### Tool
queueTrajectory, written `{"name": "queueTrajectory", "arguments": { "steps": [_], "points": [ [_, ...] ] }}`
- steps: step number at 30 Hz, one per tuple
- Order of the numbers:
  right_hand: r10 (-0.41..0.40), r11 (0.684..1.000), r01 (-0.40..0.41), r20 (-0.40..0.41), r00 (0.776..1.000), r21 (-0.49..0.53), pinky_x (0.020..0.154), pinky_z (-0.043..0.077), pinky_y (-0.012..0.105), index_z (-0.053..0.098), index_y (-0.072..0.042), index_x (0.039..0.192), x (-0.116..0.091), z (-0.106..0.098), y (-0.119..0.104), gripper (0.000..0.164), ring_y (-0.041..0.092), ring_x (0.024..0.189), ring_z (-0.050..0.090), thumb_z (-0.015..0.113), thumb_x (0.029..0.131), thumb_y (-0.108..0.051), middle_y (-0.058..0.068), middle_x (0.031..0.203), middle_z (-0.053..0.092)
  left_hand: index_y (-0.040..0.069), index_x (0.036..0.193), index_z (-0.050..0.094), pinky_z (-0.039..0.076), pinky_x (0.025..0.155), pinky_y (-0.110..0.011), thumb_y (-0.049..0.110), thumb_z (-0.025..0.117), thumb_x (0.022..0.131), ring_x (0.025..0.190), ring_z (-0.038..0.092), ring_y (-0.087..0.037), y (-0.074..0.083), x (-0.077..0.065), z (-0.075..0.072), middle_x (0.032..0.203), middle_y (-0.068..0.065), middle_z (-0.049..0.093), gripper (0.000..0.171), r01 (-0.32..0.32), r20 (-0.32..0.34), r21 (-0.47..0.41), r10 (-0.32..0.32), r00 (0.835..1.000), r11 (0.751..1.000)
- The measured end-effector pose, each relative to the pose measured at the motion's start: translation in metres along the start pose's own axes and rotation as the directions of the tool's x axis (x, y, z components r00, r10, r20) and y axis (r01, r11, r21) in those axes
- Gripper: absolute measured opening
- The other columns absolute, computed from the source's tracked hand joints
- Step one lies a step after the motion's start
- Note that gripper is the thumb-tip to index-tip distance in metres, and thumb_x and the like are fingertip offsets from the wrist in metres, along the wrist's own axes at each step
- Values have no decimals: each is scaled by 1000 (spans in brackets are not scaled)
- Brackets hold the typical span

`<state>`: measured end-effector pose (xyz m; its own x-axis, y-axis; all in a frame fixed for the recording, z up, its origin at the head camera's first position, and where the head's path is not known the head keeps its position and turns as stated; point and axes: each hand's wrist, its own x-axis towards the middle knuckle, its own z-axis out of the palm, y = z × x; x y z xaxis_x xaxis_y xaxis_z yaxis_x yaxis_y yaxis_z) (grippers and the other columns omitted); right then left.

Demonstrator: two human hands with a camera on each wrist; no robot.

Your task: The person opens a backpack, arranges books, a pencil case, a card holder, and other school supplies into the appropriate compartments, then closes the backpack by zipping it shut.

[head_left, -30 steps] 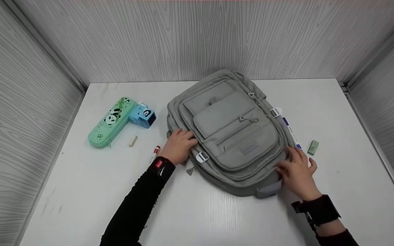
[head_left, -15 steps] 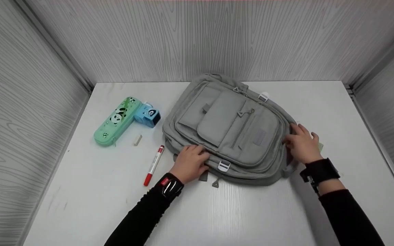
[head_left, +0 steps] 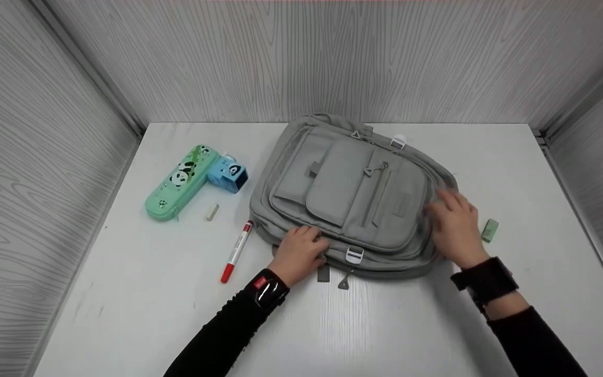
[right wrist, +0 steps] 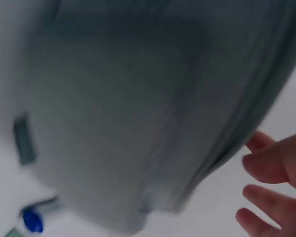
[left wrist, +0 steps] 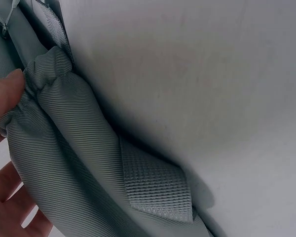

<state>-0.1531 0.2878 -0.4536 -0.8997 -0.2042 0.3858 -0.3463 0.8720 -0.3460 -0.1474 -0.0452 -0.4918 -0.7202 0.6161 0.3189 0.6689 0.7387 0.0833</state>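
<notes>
A grey backpack (head_left: 364, 183) lies tilted on the white table, its front pockets facing up. My left hand (head_left: 299, 254) grips its near edge, beside a white strap buckle (head_left: 354, 255). The left wrist view shows the thumb (left wrist: 12, 89) pressed on the gathered grey fabric, with the other fingers behind it. My right hand (head_left: 456, 225) is over the backpack's right end, blurred by motion. In the right wrist view its fingers (right wrist: 266, 200) are spread and bent beside the bag's edge, with nothing between them.
On the left lie a green panda pencil case (head_left: 181, 180), a blue panda-printed boxy thing (head_left: 228, 174), a small whitish block (head_left: 212, 212) and a red-capped marker (head_left: 236, 251). A green eraser (head_left: 490, 230) lies to the right. Wood-grain panels (head_left: 333, 57) enclose the table.
The backpack has turned counterclockwise, its lower end swinging right. My left hand moved right with its edge; my right hand moved up, then shifted left. A blue-and-white marker beside the bag became hidden.
</notes>
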Motion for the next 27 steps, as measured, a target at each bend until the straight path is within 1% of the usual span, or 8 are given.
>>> {"name": "queueTrajectory", "arguments": {
  "steps": [2,4,7,9,12,16,22,27],
  "points": [
    [-148,988,151,-100,984,18,90,45,59,67,1,98,-14,11,-27,17,43,109,57,63,82,8,24,115,64,20,98,68,50,82,-35,32,81,78,98,63,-20,-1,0,0,105,-2,66,27,0,-7,-1,0,1000,1000],
    [-311,949,315,-127,942,12,78,50,46,68,-2,96,-27,23,-55,20,33,91,60,69,78,6,16,98,66,20,98,68,50,82,-35,32,81,79,98,64,-20,-2,1,1,106,-2,67,27,0,-15,3,0,1000,1000],
    [-471,882,469,-54,881,-34,66,48,33,68,-8,98,-46,41,-91,25,20,76,57,75,75,-2,4,86,63,20,100,68,51,83,-35,34,80,79,97,64,-19,-3,1,1,106,-2,67,28,1,-33,7,-1,999,1000],
    [-500,863,499,20,866,-79,61,46,30,69,-11,100,-56,51,-109,27,16,72,56,78,75,-8,0,82,62,21,101,69,51,83,-34,35,80,79,97,65,-19,-4,2,2,106,-1,68,28,-2,-47,17,3,999,1000],
    [-437,874,454,125,890,-176,57,47,30,70,-11,105,-64,64,-128,32,17,71,57,82,76,-17,1,81,63,21,102,70,52,82,-34,36,79,79,95,66,-19,-4,2,2,105,-1,68,28,-4,-63,22,5,998,1000],
    [-272,911,319,200,941,-260,55,49,34,70,-7,104,-68,75,-140,28,22,71,59,79,80,-17,8,81,65,21,101,72,53,80,-33,35,78,80,91,66,-19,-4,3,2,103,0,69,26,6,-81,-3,-7,997,1000],
    [-187,929,236,188,964,-285,53,51,34,67,-2,83,-70,84,-143,8,23,68,57,73,77,-3,9,74,61,20,99,74,53,79,-34,34,79,79,88,66,-19,-5,2,2,98,0,70,25,30,-98,-77,-37,994,997],
    [-174,944,204,134,976,-261,56,50,32,62,-4,71,-70,85,-137,12,24,65,57,71,70,4,8,69,60,20,98,73,52,76,-33,35,80,78,85,65,-19,-4,2,4,96,0,69,25,18,-122,-68,-26,992,998]
  ]
}}
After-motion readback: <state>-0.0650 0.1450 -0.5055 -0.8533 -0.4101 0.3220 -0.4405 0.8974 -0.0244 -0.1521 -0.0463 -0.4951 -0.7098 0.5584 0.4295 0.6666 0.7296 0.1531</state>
